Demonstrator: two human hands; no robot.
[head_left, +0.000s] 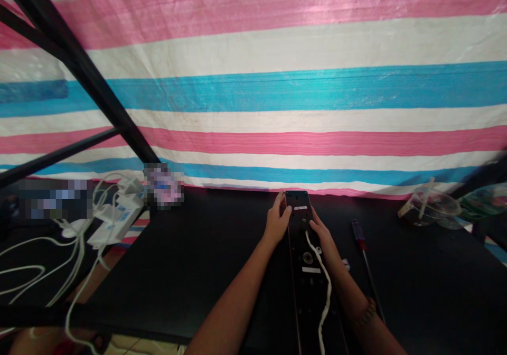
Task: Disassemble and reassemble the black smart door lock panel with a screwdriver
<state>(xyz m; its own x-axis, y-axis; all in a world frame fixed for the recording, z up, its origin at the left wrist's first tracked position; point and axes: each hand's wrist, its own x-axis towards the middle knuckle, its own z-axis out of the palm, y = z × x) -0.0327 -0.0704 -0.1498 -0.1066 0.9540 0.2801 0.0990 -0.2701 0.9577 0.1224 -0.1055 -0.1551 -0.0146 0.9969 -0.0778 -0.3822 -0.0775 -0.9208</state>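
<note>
A long, flat black panel with white labels and small holes lies lengthwise in front of me, reaching past the lower edge of the view. Along its face runs a white cord that comes out near the far end. My left hand grips the panel's left edge close to that end, thumb on top. On the opposite edge, my right hand holds it in the same way, with the fingers partly hidden behind it. A screwdriver with a dark and red handle lies right of my right hand.
Beneath is a black table. Clear plastic cups stand at the right back. White cables and a white power strip crowd the left. A striped tarp hangs behind, with a black metal post leaning across the left.
</note>
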